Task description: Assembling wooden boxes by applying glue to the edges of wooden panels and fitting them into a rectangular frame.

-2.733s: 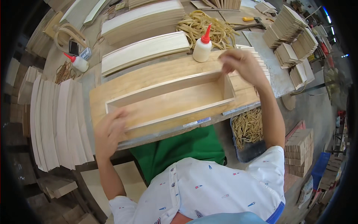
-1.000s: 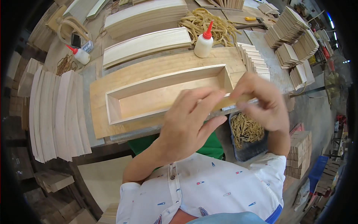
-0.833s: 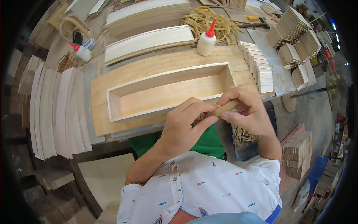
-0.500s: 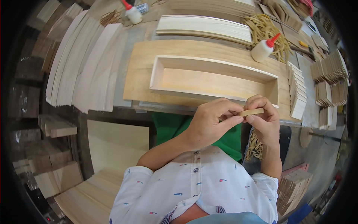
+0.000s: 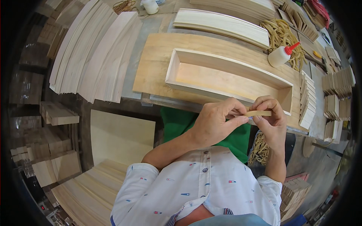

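A narrow tan band (image 5: 260,113), which looks like a flat rubber band, is stretched between my two hands in front of the table edge. My left hand (image 5: 217,122) pinches its left end with thumb and fingers. On the other side, the thumb and curled fingers of my right hand (image 5: 274,118) grip it. Just beyond them lies a long, shallow, open wooden box (image 5: 172,66), on a wide plywood board (image 5: 152,62). My right hand partly overlaps the box's near right corner in the view.
Behind the box's right end stands a white glue bottle (image 5: 279,56) with a red tip, beside a heap of tan rubber bands (image 5: 281,32). Thin wooden strips (image 5: 222,28) are stacked at the back, long boards (image 5: 102,56) at left, small slats (image 5: 307,100) at right.
The view has shifted, so the table and box sit farther right and are tilted more. Both hands still hold the band, which now shows straighter at its right end.
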Available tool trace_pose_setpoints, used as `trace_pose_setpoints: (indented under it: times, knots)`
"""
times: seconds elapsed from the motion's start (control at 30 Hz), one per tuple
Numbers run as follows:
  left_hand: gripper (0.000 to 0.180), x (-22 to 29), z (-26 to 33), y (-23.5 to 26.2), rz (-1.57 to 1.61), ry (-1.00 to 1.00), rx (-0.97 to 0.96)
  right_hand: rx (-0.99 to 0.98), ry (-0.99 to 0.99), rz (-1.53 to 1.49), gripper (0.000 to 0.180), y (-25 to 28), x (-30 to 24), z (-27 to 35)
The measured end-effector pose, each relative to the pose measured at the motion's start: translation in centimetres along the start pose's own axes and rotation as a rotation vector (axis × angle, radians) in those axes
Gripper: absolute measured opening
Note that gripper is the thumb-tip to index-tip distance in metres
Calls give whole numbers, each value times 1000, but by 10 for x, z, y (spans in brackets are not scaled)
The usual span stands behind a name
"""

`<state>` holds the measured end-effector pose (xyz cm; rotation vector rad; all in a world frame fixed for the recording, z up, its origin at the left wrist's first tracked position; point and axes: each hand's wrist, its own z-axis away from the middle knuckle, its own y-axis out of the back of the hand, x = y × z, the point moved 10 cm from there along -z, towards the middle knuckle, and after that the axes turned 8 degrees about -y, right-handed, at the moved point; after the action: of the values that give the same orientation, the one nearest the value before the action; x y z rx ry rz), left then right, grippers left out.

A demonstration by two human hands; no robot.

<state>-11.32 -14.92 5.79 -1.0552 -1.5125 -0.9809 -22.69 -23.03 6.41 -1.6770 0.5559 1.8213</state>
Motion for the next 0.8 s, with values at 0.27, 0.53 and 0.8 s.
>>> trace_pose_setpoints:
  times: [0.27,0.53,0.8]
  knots:
    - [14,3,3,-1,71,-123,-142,-72,53,-259,35,3,3,0]
    - [31,-22,24,62,747,88,-71,-112,-241,238,37,14,5,14]
    - [45,-29,16,210,-103,240,156,441,-126,697,32,162,-16,30]
